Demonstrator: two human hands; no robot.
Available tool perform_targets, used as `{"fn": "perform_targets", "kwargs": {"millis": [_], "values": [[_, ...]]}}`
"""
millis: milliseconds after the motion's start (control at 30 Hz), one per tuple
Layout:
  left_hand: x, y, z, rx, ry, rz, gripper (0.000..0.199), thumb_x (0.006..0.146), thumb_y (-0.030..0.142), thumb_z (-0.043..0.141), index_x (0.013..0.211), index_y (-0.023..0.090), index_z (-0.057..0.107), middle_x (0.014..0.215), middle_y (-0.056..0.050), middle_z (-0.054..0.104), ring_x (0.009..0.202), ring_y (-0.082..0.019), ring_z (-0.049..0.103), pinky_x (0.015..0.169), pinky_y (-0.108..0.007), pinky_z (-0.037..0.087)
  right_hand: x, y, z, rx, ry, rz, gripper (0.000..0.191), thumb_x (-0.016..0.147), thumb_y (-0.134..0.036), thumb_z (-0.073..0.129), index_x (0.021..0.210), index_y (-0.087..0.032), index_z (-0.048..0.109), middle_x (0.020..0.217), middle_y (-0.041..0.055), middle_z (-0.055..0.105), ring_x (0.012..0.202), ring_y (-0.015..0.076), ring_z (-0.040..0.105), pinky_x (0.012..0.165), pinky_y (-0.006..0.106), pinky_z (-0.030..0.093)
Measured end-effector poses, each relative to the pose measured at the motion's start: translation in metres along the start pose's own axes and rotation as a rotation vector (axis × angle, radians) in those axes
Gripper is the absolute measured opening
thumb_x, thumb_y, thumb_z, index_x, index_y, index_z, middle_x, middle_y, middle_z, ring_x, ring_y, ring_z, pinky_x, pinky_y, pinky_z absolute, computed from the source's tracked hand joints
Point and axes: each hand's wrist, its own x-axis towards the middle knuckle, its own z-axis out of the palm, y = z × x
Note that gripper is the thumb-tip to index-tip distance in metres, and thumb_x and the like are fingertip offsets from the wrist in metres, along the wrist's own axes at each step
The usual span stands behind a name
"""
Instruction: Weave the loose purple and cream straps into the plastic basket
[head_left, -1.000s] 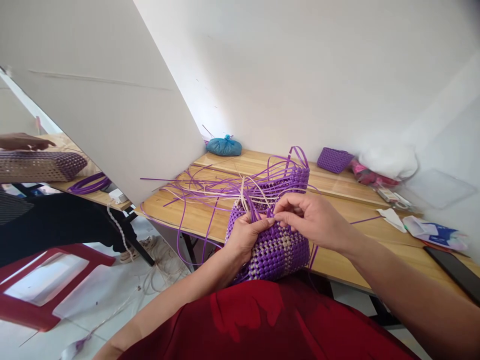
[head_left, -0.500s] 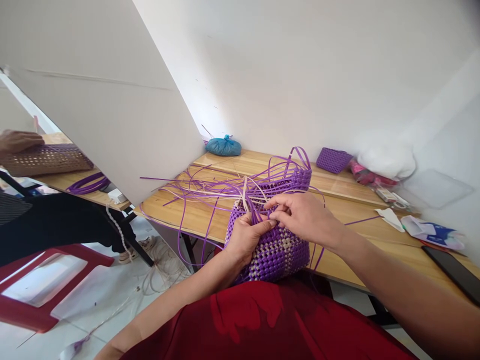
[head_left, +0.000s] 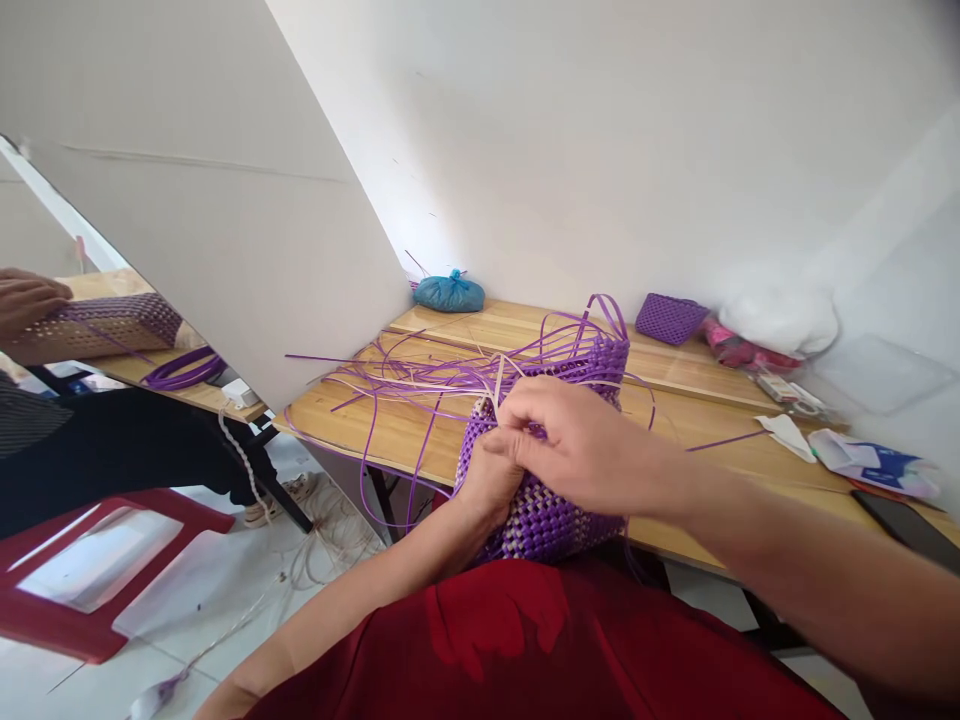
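A purple and cream woven basket (head_left: 555, 520) rests at the table's near edge against my lap. Long loose purple and cream weaving strips (head_left: 420, 378) fan out from its rim to the left. My left hand (head_left: 491, 480) is closed at the basket's near left rim; its fingertips are hidden behind the other hand. My right hand (head_left: 570, 440) lies over it, fingers curled and thumb pressed in, at the base of the strips. What the right fingers pinch is hidden.
On the wooden table (head_left: 697, 430) are a blue tied bag (head_left: 448, 292), a small purple woven piece (head_left: 669, 317), a white bag (head_left: 780, 318) and a phone (head_left: 907, 525). Left, beyond a partition (head_left: 202, 180), another person's hand (head_left: 30, 298) touches a basket. A red stool (head_left: 112, 560) stands below.
My right hand has moved left across the rim and now covers the left fingers and the strips they held. The left hand stays at the rim. The other person's basket has shifted slightly.
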Motion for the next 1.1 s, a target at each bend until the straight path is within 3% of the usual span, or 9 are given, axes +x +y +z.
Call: {"fn": "perform_targets", "kwargs": {"millis": [100,167,267,333,433,567,733,900,1100], "values": [[0.004,-0.007,-0.003,0.002,-0.089,-0.034,0.023,0.057,0.024,0.085,0.071,0.016,0.069,0.07,-0.002,0.068,0.065,-0.014,0.059,0.067,-0.027,0.046,0.011,-0.014,-0.046,0.446,-0.087,-0.011,0.034,0.095,-0.038,0.05,0.079,-0.013,0.067,0.075,0.0007,0.066,0.068,0.0097,0.061,0.065,0.022,0.046],[0.007,-0.012,-0.004,0.003,-0.073,-0.113,0.025,0.056,0.024,0.086,0.07,0.015,0.067,0.065,-0.001,0.065,0.06,-0.012,0.057,0.064,-0.026,0.044,0.021,-0.021,-0.083,0.654,0.045,-0.172,0.041,0.096,-0.038,0.041,0.095,-0.009,0.069,0.086,-0.0019,0.067,0.083,0.0091,0.065,0.071,0.019,0.044],[0.009,-0.014,-0.005,-0.015,-0.042,-0.175,0.028,0.054,0.025,0.087,0.069,0.015,0.065,0.063,0.0,0.064,0.057,-0.011,0.057,0.061,-0.025,0.043,0.043,-0.021,-0.127,0.839,0.248,-0.415,0.086,0.083,-0.017,-0.019,0.125,0.004,0.053,0.107,-0.0033,0.055,0.116,0.0102,0.053,0.078,0.023,0.034],[0.008,-0.014,-0.005,-0.028,-0.038,-0.188,0.029,0.054,0.025,0.087,0.069,0.015,0.065,0.063,0.001,0.064,0.057,-0.011,0.057,0.061,-0.025,0.043,0.058,-0.009,-0.136,0.842,0.23,-0.317,0.092,0.074,-0.007,-0.027,0.132,0.005,0.043,0.115,-0.0022,0.049,0.118,0.0097,0.051,0.076,0.024,0.033],[0.007,-0.013,-0.005,-0.029,-0.028,-0.2,0.028,0.055,0.024,0.087,0.068,0.015,0.064,0.063,0.001,0.064,0.058,-0.01,0.058,0.064,-0.025,0.044,0.068,0.021,-0.105,0.473,0.02,-0.002,0.045,0.094,-0.038,0.037,0.106,-0.005,0.067,0.099,0.0044,0.068,0.079,0.0126,0.068,0.062,0.019,0.046],[0.006,-0.012,-0.006,-0.059,-0.06,-0.215,0.028,0.055,0.024,0.088,0.073,0.015,0.068,0.067,0.0,0.068,0.061,-0.012,0.061,0.068,-0.027,0.046,0.052,0.054,-0.032,-0.232,-0.41,0.109,0.018,0.074,-0.025,0.07,0.06,-0.014,0.07,0.054,0.0024,0.062,0.052,0.0123,0.056,0.052,0.024,0.04],[0.005,-0.008,-0.001,-0.093,-0.073,-0.189,0.033,0.049,0.02,0.09,0.075,0.015,0.071,0.072,-0.001,0.072,0.069,-0.015,0.065,0.08,-0.031,0.048,0.038,0.056,0.0,-0.21,-0.368,-0.157,0.012,0.076,-0.015,0.065,0.079,-0.017,0.077,0.071,0.0017,0.071,0.062,0.0118,0.057,0.058,0.025,0.037],[0.0,-0.005,0.001,-0.072,-0.098,-0.173,0.033,0.051,0.019,0.089,0.079,0.016,0.071,0.077,-0.003,0.074,0.078,-0.021,0.069,0.09,-0.038,0.048,0.047,0.048,0.01,-0.363,-0.455,-0.196,0.013,0.077,-0.011,0.063,0.078,-0.01,0.076,0.074,0.0068,0.072,0.061,0.0124,0.052,0.057,0.027,0.032],[-0.005,-0.005,-0.007,-0.126,-0.113,-0.175,0.04,0.058,0.019,0.087,0.094,0.023,0.068,0.094,0.0,0.075,0.098,-0.021,0.068,0.1,-0.039,0.044,0.051,0.068,0.027,-0.223,-0.317,-0.266,0.012,0.078,-0.014,0.061,0.075,-0.014,0.072,0.073,0.0021,0.069,0.058,0.0107,0.047,0.055,0.026,0.028]]}}
